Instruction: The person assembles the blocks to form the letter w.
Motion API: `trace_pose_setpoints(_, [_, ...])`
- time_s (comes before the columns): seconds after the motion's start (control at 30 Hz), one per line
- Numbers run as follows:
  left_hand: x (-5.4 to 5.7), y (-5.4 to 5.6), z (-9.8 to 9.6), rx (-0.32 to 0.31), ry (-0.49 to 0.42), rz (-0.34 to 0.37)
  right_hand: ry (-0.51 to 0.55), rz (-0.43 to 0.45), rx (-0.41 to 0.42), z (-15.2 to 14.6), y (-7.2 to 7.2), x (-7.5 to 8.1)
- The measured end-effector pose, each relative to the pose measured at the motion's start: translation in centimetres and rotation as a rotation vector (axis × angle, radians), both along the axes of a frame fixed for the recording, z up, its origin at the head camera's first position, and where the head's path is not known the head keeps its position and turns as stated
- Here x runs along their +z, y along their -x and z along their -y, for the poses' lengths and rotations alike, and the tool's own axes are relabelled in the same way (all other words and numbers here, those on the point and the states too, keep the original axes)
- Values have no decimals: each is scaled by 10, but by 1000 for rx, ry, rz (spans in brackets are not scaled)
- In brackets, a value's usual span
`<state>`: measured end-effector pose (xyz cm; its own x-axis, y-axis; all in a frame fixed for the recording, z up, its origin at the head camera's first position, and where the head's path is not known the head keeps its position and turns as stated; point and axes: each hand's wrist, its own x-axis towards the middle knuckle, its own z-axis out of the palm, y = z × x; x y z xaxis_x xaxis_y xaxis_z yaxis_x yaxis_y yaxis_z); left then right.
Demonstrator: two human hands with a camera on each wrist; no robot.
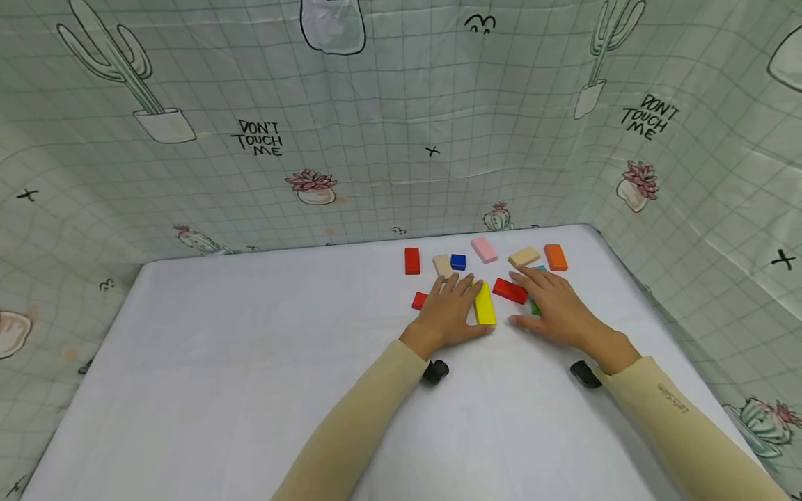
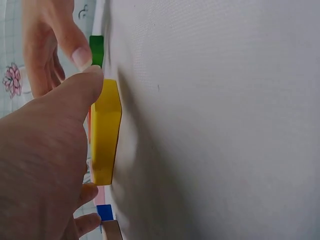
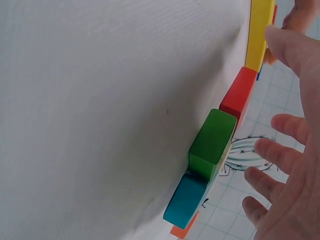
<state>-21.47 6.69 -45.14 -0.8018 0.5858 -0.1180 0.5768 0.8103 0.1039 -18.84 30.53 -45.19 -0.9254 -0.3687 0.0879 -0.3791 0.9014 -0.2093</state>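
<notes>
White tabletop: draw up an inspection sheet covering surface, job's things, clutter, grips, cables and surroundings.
Surface: white tabletop, small dark specks in both wrist views.
Job's things: yellow block, with red block to its right; green block and teal block partly hidden in the head view.
Clutter: pink block, blue block, orange block, two cream blocks, two more red blocks, scattered nearby.
Grips: left grip spans the yellow block, contact unclear; right grip has fingers spread, holding nothing.
Cables: nothing seen.
Surroundings: grid-patterned curtain with cactus drawings; black devices at both wrists.
</notes>
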Motion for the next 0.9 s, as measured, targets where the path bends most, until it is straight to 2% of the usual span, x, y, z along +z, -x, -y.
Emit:
trace_pose_setpoints(0.37, [-2,3,-5,-3,15,-24,3,-28,14,3,1,2])
trace_pose_setpoints(0.67, [0,3,-4,-41,3,-69,-6,7,6,3,2,3])
trace_pose_setpoints(0.9, [5,-2,10,-30,-2,-100,-11,25,41,4,7,11])
